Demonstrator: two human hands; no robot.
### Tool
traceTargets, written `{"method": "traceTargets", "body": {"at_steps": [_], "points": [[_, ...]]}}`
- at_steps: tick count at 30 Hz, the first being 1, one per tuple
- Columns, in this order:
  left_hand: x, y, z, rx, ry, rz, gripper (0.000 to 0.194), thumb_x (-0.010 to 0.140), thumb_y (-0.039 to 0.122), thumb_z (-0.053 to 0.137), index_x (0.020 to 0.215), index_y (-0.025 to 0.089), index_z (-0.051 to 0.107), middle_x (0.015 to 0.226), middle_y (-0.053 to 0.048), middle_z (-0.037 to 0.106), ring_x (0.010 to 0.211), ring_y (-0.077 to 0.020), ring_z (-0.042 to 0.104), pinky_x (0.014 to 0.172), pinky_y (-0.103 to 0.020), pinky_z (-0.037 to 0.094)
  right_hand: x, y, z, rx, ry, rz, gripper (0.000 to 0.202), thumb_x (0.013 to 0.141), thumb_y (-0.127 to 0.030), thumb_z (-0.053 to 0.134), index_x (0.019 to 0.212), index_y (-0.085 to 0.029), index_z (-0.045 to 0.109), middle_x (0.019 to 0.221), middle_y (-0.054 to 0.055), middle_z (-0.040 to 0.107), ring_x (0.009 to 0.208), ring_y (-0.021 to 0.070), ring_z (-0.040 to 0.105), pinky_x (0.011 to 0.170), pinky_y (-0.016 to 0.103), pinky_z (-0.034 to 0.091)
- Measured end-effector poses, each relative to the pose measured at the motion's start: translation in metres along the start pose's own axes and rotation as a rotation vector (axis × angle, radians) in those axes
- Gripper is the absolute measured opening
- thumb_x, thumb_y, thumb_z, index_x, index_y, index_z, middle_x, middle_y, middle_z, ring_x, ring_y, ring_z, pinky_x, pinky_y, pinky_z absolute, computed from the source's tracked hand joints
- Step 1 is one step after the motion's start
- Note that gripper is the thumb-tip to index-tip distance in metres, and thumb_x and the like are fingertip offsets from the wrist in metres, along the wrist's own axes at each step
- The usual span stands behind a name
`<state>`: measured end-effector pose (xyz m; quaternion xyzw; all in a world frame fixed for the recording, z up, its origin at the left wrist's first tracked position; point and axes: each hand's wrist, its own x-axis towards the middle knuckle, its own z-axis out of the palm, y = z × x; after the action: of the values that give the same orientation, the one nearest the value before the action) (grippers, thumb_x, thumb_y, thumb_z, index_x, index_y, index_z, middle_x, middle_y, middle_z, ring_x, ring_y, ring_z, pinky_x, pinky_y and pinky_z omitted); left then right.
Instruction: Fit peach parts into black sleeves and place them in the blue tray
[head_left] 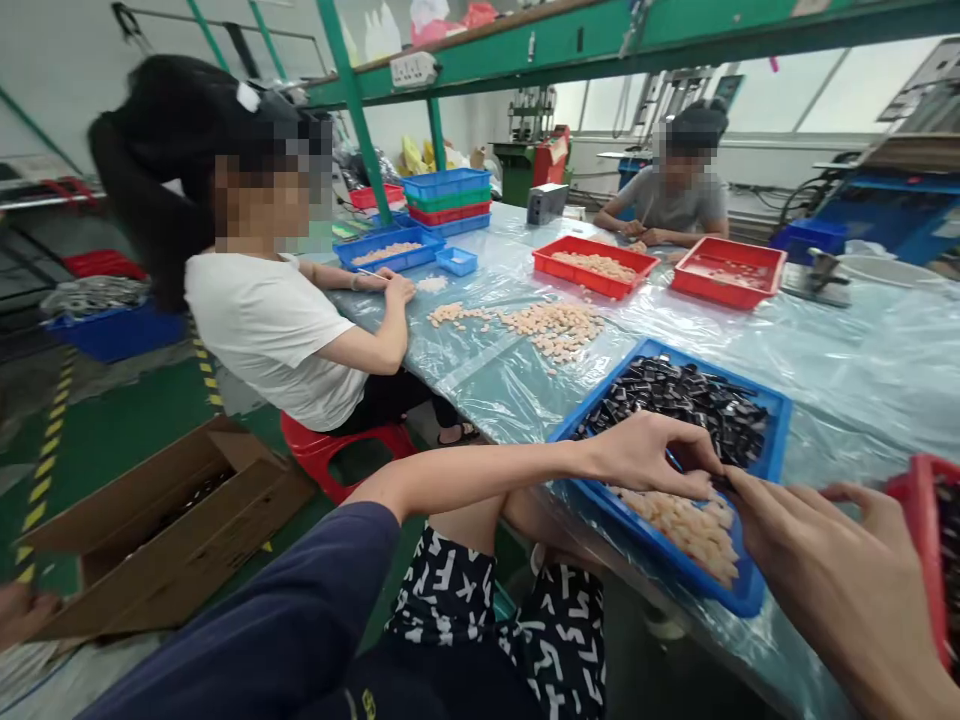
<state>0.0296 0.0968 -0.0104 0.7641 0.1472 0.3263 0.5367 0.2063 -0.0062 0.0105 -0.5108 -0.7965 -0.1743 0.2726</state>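
Note:
My left hand (656, 455) reaches in over a blue tray (780, 430), its fingers pinched together around a small dark piece (721, 482). On the other side of that piece, my right hand (825, 550) meets it with closed fingertips. Both hands touch the piece, which is mostly hidden between the fingers. Below them, in the near part of the tray, lies a heap of pale beige pieces (686, 530). Many black glossy pieces (682, 400) fill the far part. A thin blue item shows within my left hand; its shape is unclear.
At the right edge stands a red bin (919, 520) with dark pieces. Loose beige pieces (559, 325) lie on the plastic-covered table (480, 375). Two red trays (540, 262) sit further back. One person (262, 320) sits at left, another (675, 195) across the table. A cardboard box (202, 540) is at lower left.

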Motion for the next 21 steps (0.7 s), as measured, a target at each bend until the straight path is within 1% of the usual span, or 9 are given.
{"method": "traceTargets", "body": {"at_steps": [2, 4, 6, 9, 12, 15, 18, 19, 21], "points": [[0.003, -0.001, 0.003, 0.005, 0.042, 0.012, 0.019, 0.069, 0.022, 0.072, 0.085, 0.013, 0.072, 0.078, -0.003, 0.069, 0.072, -0.0128, 0.062, 0.068, -0.024, 0.053, 0.000, 0.000, -0.001, -0.093, -0.027, -0.015, 0.037, 0.098, -0.026, 0.035, 0.100, -0.022, 0.072, 0.065, 0.009, 0.066, 0.061, 0.0289, 0.060, 0.077, 0.049, 0.039], [0.004, 0.002, 0.006, 0.002, 0.088, 0.022, 0.017, 0.071, 0.022, 0.069, 0.084, 0.011, 0.073, 0.075, -0.004, 0.069, 0.068, -0.0117, 0.061, 0.064, -0.022, 0.051, -0.002, 0.002, 0.000, -0.087, -0.022, 0.022, 0.038, 0.100, -0.032, 0.038, 0.098, -0.020, 0.074, 0.063, 0.008, 0.067, 0.057, 0.0253, 0.058, 0.073, 0.045, 0.042], [0.002, 0.006, 0.007, 0.024, 0.105, 0.032, 0.018, 0.072, 0.020, 0.065, 0.083, 0.010, 0.075, 0.074, -0.005, 0.071, 0.066, -0.0116, 0.062, 0.061, -0.021, 0.050, -0.007, 0.003, 0.001, 0.029, -0.015, 0.109, 0.036, 0.100, -0.036, 0.042, 0.098, -0.022, 0.076, 0.066, 0.005, 0.071, 0.055, 0.0216, 0.057, 0.067, 0.039, 0.044], [-0.006, 0.010, 0.010, 0.045, 0.097, 0.035, 0.019, 0.072, 0.017, 0.062, 0.082, 0.010, 0.077, 0.074, -0.007, 0.073, 0.064, -0.0128, 0.064, 0.057, -0.020, 0.050, -0.015, -0.003, 0.001, 0.202, -0.060, 0.231, 0.033, 0.099, -0.036, 0.046, 0.099, -0.027, 0.077, 0.079, 0.003, 0.076, 0.056, 0.0184, 0.058, 0.063, 0.034, 0.045], [-0.012, 0.010, 0.013, -0.016, 0.082, -0.017, 0.017, 0.075, 0.018, 0.064, 0.083, 0.010, 0.077, 0.073, -0.007, 0.073, 0.063, -0.0148, 0.068, 0.056, -0.021, 0.053, -0.019, -0.013, -0.003, 0.283, -0.092, 0.295, 0.030, 0.099, -0.035, 0.048, 0.100, -0.029, 0.077, 0.089, 0.002, 0.077, 0.059, 0.0181, 0.061, 0.064, 0.033, 0.047], [-0.013, 0.011, 0.012, -0.103, 0.072, -0.069, 0.019, 0.080, 0.025, 0.065, 0.085, 0.011, 0.077, 0.074, -0.007, 0.074, 0.064, -0.0165, 0.070, 0.060, -0.024, 0.058, -0.024, -0.014, -0.014, 0.317, -0.081, 0.349, 0.028, 0.098, -0.039, 0.050, 0.100, -0.030, 0.077, 0.090, 0.001, 0.077, 0.066, 0.0200, 0.064, 0.066, 0.035, 0.050], [-0.010, 0.016, -0.001, -0.040, 0.092, -0.049, 0.025, 0.085, 0.032, 0.064, 0.088, 0.011, 0.076, 0.077, -0.009, 0.075, 0.066, -0.0167, 0.071, 0.063, -0.026, 0.059, -0.043, 0.009, -0.031, 0.214, -0.042, 0.438, 0.035, 0.097, -0.049, 0.051, 0.099, -0.026, 0.077, 0.087, 0.007, 0.076, 0.069, 0.0232, 0.066, 0.067, 0.039, 0.051], [-0.009, 0.017, -0.008, 0.048, 0.055, -0.026, 0.025, 0.086, 0.033, 0.064, 0.089, 0.012, 0.076, 0.079, -0.009, 0.076, 0.068, -0.0167, 0.071, 0.064, -0.026, 0.059, -0.054, 0.022, -0.038, 0.134, -0.035, 0.474, 0.040, 0.096, -0.053, 0.050, 0.098, -0.025, 0.078, 0.084, 0.009, 0.076, 0.067, 0.0244, 0.066, 0.067, 0.040, 0.050], [-0.006, 0.018, -0.024, 0.302, -0.115, 0.020, 0.025, 0.086, 0.033, 0.064, 0.098, 0.014, 0.076, 0.092, -0.009, 0.077, 0.080, -0.0181, 0.072, 0.072, -0.027, 0.058, -0.080, 0.051, -0.050, -0.072, -0.055, 0.563, 0.052, 0.092, -0.065, 0.048, 0.096, -0.023, 0.078, 0.070, 0.013, 0.072, 0.059, 0.0265, 0.064, 0.062, 0.043, 0.046]]}}
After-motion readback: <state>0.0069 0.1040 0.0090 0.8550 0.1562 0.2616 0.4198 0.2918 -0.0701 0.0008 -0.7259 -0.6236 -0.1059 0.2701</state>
